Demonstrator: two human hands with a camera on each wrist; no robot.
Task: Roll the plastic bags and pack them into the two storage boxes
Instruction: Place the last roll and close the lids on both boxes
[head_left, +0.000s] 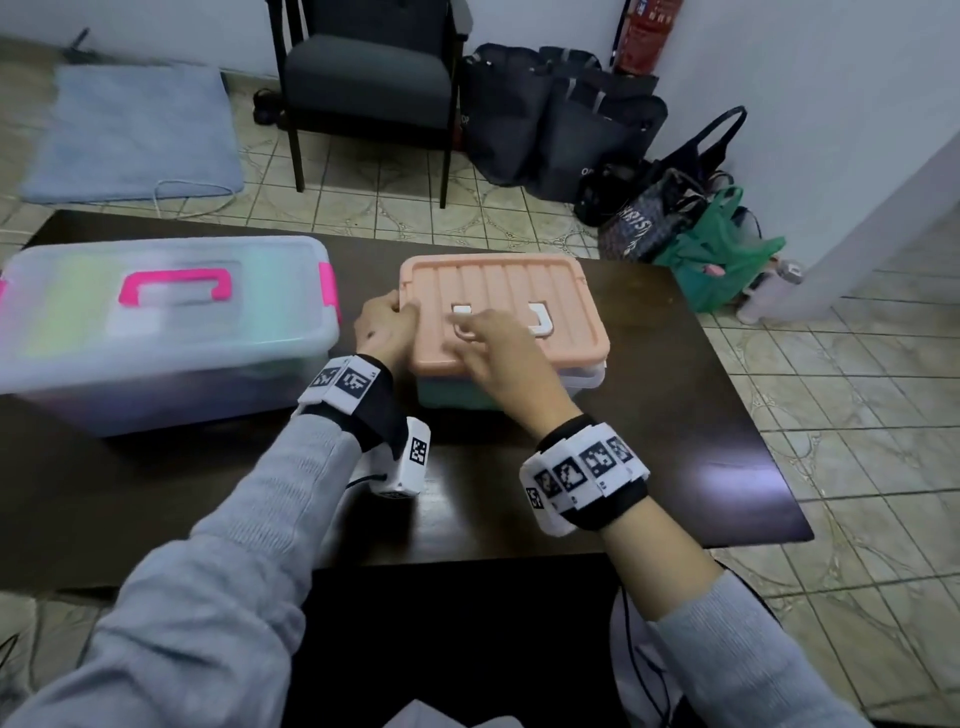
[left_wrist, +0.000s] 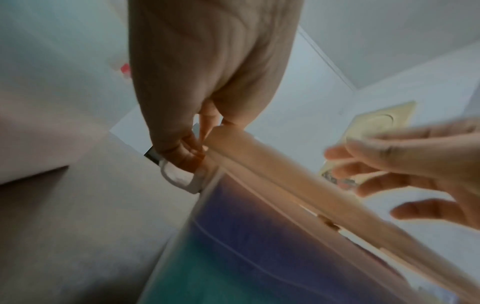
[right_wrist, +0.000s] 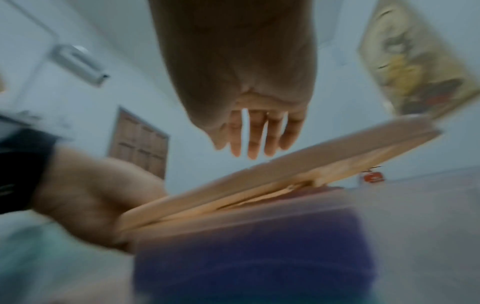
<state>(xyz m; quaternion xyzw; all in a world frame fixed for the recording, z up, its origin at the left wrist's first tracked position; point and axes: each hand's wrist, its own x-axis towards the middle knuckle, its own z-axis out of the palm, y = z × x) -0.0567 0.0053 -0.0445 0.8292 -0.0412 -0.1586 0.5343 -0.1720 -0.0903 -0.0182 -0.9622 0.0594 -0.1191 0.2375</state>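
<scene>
Small box (head_left: 582, 374): peach ribbed lid (head_left: 519, 280), clear walls, white handle (head_left: 540, 325).

On the dark table (head_left: 675, 415), bare top lies open to the right of the peach-lidded box (head_left: 498, 312) and along the near edge. The narrow gap between that box and the larger clear box (head_left: 166, 332) at left is filled by the left hand (head_left: 384, 325). The right hand (head_left: 493, 348) hangs over the peach lid's near-left part
</scene>
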